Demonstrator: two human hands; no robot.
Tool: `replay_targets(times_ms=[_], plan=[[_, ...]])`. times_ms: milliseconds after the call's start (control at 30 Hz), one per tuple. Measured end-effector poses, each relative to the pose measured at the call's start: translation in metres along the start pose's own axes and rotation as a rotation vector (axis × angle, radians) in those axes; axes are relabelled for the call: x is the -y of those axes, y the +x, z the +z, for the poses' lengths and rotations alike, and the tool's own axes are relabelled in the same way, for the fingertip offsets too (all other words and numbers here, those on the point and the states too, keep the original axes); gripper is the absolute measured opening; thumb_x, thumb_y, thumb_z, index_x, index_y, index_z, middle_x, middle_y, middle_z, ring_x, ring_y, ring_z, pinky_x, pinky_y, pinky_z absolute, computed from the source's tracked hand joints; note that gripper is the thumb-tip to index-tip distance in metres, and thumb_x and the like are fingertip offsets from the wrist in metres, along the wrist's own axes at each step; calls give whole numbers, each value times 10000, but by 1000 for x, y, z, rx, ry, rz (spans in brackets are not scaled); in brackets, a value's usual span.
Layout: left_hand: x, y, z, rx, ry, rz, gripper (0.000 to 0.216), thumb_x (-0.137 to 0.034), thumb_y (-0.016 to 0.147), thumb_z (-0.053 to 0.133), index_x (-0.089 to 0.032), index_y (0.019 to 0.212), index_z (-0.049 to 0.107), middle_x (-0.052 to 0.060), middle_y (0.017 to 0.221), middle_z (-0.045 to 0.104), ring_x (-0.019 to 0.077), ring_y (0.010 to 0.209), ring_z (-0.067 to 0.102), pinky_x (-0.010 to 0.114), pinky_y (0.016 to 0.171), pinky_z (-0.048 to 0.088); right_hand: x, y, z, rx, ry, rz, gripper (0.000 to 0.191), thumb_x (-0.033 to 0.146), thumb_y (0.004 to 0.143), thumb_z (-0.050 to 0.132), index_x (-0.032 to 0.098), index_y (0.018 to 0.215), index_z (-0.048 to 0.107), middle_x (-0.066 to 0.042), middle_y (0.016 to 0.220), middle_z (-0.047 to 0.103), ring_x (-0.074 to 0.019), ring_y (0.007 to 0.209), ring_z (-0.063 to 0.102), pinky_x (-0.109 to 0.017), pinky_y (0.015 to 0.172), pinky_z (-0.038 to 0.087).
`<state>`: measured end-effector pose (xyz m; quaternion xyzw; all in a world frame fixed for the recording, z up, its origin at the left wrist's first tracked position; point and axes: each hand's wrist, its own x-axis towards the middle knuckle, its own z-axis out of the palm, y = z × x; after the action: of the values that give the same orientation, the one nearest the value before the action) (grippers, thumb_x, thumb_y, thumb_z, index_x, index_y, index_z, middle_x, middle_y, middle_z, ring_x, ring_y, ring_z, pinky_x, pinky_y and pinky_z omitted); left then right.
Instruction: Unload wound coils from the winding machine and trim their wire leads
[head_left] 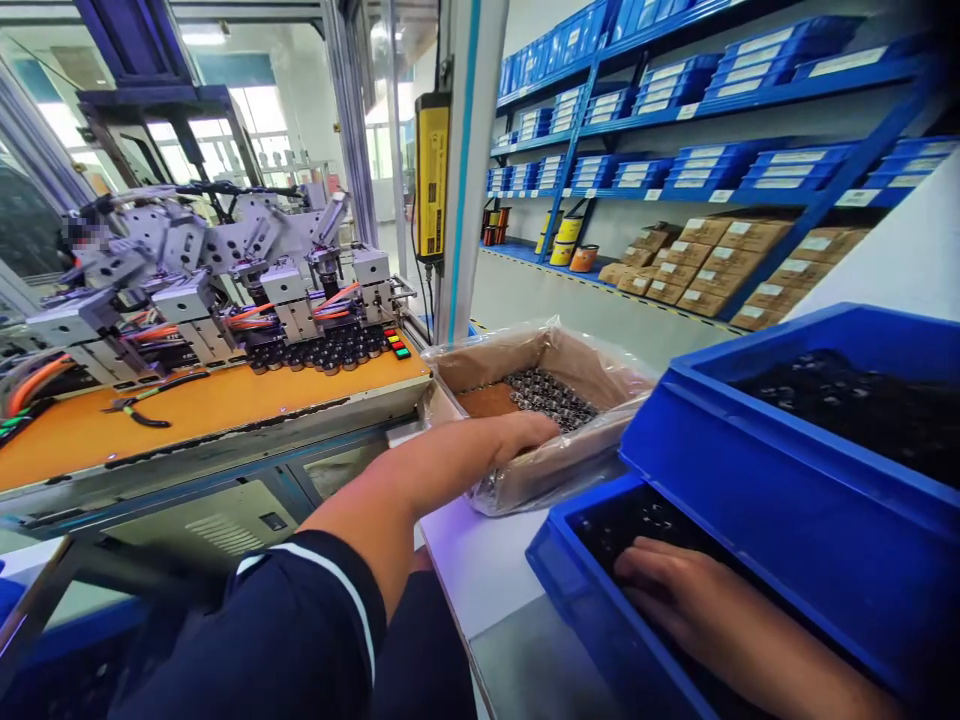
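Note:
My left hand (pixel 529 432) reaches over the near wall of a plastic-lined cardboard box (pixel 517 482). Inside the box is a heap of small shiny metal parts (pixel 551 392); the fingers dip toward it and are mostly hidden. On the right, my right hand (pixel 671 585) is down inside the lower blue bin (pixel 559 545), which holds small black parts (pixel 637 515). Its fingers are bent and close together, and whatever lies under them is hidden.
A second blue bin (pixel 750 450) of black parts overhangs the lower one. At left, a machine (pixel 285 290) stands on an orange bench (pixel 225 410) with pliers (pixel 146 405) and several round black parts (pixel 322 352). Blue shelving (pixel 585 130) lines the back.

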<state>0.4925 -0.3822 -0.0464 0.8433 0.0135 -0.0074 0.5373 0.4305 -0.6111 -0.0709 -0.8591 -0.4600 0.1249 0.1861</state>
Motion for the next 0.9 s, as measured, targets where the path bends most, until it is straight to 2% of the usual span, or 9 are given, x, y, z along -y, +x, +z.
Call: replay_targets(times_ms=[100, 167, 233, 333, 400, 500, 567, 700, 900], plan=[[-23, -7, -15, -32, 91, 60, 164, 22, 639, 635, -119, 673, 711, 85, 833, 732, 291, 1023, 653, 383, 972, 480, 2, 0, 2, -58, 28, -40, 238, 260, 861, 462, 210, 749, 666, -73, 801, 705, -215, 742, 697, -320, 669, 559], [-32, -33, -28, -65, 115, 138, 215, 0, 671, 647, -115, 824, 744, 100, 986, 729, 254, 1041, 638, 361, 994, 476, 3, 0, 3, -114, 12, -85, 244, 253, 870, 454, 213, 770, 672, -63, 782, 708, -213, 718, 701, -323, 655, 567], [-31, -77, -40, -97, 95, 233, 288, -79, 737, 668, -138, 1010, 738, 94, 1088, 704, 195, 984, 633, 316, 943, 502, 4, 0, 3, -222, -20, -158, 233, 262, 875, 466, 217, 776, 672, -52, 753, 701, -211, 675, 696, -322, 615, 568], [-13, -164, -50, -155, -92, 390, 303, -235, 791, 718, -126, 1074, 723, 86, 976, 689, 129, 784, 599, 263, 775, 524, 14, 2, -2, -448, -85, -272, 178, 275, 899, 505, 229, 822, 658, -45, 770, 698, -207, 665, 695, -315, 593, 568], [1, -217, -52, -197, -278, 378, 345, -263, 768, 762, -129, 1083, 719, 68, 907, 680, 103, 732, 586, 238, 738, 522, 31, 1, -8, -601, -134, -313, 106, 235, 908, 545, 238, 864, 641, -40, 784, 700, -190, 651, 686, -299, 608, 566], [13, -271, -53, -258, -459, 313, 310, -222, 724, 807, -135, 1013, 736, 97, 1022, 689, 88, 718, 604, 228, 710, 537, 77, -2, -14, -749, -117, -385, 84, 158, 895, 603, 234, 925, 623, -40, 814, 700, -169, 676, 678, -269, 630, 561], [14, -290, -51, -272, -531, 304, 267, -192, 709, 819, -141, 961, 747, 121, 1098, 687, 102, 745, 632, 244, 711, 558, 114, -5, -12, -714, -20, -459, 104, 135, 895, 609, 222, 950, 614, -36, 856, 694, -161, 747, 683, -251, 658, 564], [11, -304, -43, -253, -600, 346, 223, -147, 679, 840, -158, 889, 763, 111, 1042, 733, 143, 818, 685, 259, 740, 578, 167, -11, 5, -632, 182, -533, 152, 76, 879, 593, 208, 949, 625, -23, 853, 672, -134, 779, 670, -230, 682, 567], [10, -311, -29, -235, -582, 296, 370, -128, 605, 885, -160, 953, 765, 97, 996, 776, 134, 776, 691, 239, 729, 594, 176, -25, 21, -621, 204, -571, 165, 68, 886, 594, 196, 988, 621, -49, 874, 674, -136, 789, 677, -232, 674, 585]])
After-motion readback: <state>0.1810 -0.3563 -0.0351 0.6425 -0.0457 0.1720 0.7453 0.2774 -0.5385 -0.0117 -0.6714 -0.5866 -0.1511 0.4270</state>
